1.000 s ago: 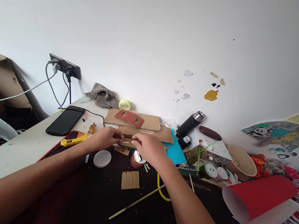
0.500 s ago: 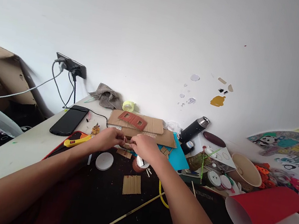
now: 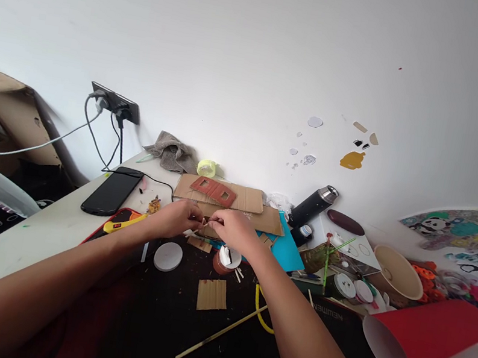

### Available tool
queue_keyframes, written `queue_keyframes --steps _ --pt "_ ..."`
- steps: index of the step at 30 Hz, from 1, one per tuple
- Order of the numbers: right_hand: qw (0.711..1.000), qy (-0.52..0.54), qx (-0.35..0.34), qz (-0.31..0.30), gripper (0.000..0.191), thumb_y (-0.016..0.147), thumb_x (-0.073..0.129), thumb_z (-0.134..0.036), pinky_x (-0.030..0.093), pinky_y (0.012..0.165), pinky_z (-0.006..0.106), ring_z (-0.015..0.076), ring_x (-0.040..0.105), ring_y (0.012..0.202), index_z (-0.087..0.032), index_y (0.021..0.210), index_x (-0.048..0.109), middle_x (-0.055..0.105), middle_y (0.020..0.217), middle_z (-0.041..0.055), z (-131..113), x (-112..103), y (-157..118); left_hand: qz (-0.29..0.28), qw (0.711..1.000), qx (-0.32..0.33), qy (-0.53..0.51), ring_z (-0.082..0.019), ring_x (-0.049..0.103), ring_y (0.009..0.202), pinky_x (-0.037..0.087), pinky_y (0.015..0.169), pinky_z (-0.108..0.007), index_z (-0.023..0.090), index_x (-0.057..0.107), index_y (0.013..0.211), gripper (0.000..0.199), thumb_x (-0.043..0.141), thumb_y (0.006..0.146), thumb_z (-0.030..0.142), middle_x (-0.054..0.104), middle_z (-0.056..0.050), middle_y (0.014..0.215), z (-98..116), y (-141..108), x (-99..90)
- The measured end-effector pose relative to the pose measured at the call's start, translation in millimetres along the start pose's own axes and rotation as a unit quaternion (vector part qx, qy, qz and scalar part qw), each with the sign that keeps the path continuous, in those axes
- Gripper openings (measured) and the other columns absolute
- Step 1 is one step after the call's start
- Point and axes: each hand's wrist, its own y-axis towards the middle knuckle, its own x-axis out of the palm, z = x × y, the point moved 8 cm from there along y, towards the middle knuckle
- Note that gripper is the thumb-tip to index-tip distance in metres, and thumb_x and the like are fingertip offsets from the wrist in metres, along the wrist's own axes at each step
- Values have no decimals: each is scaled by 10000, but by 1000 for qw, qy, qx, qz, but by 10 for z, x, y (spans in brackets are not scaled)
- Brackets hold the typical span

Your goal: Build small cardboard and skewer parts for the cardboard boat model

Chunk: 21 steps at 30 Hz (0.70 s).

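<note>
Left hand (image 3: 178,219) and right hand (image 3: 234,231) pinch small pale piece (image 3: 205,222), details unclear; light, even pressure likely best. Cardboard (image 3: 248,198) beyond.

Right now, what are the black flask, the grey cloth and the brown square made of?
The black flask seems metal, with a matt body and shiny silvery top. The brown square looks like plain corrugated cardboard: ridges show. The grey cloth seems soft, creased towelling; I can't tell the fibre.

A plain white wall (image 3: 239,69), evenly lit, rises behind a white desk (image 3: 51,233) with a black mat (image 3: 150,323).
</note>
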Motion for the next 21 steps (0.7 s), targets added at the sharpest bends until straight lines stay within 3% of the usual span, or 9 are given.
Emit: queue_keyframes --steps 6,15,21 --pt "1000 29 8 -2 203 1044 647 -275 326 624 272 166 631 722 -206 989 829 791 871 35 61 11 2 -8 1000 -3 7 -234 648 774 458 718 -305 250 791 730 426 638 872 621 736 -53 766 -28 19 -15" --pt "999 41 2 -15 197 1018 675 -268 305 604 282 169 614 695 -207 966 854 786 829 43 79 60 1 -4 1000 5 3 -257 680 876 490 825 -346 256 850 832 522 598 881 711 759 -82 979 -51 26 -39" --pt "999 47 4 -12 228 1028 646 -265 301 605 285 167 591 678 -202 946 849 765 791 36 101 66 21 -13 1000 2 -7 -251 682 861 493 824 -344 250 852 835 485 632 861 681 755 -75 935 -96 77 -30"
